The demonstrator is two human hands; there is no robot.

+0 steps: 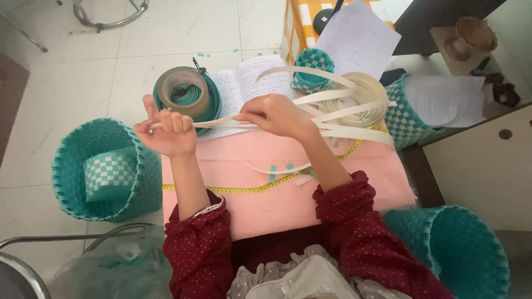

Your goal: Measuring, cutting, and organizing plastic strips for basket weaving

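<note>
Stage, judged: early. Cream strip (332, 113) stretched flat above pink board (288, 188), nothing woven from it yet (finished teal baskets (105, 171) left, and near right). Left hand (169, 130) fisted on strip's end, index raised. Right hand (274, 113) pinching strip mid-length, wrist bent left.

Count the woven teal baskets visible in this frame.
5. One large teal basket sits on the floor at left with a checkered basket inside it, one large basket is at lower right, and two checkered baskets are at the top. Others may be hidden.
</note>
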